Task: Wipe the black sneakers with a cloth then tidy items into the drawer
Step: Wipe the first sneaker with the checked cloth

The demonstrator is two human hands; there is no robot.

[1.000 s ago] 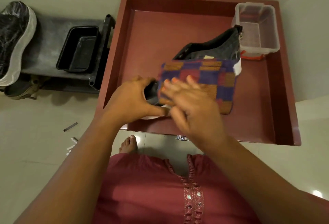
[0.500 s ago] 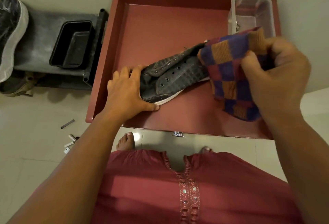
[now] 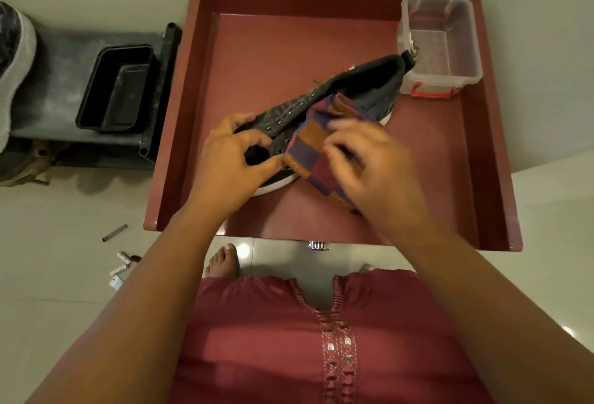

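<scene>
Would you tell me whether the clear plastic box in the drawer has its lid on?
Lid off: the clear plastic box stands open-topped, its ribbed floor visible.

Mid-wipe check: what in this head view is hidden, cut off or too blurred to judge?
- Sneaker: toe covered by the left hand, near side by the checked cloth.
- Right hand: fingers motion-blurred, so its grip on the cloth is unclear.
- Second sneaker: cut off by the left edge.
- Small bits on the floor: too small to identify.
</scene>
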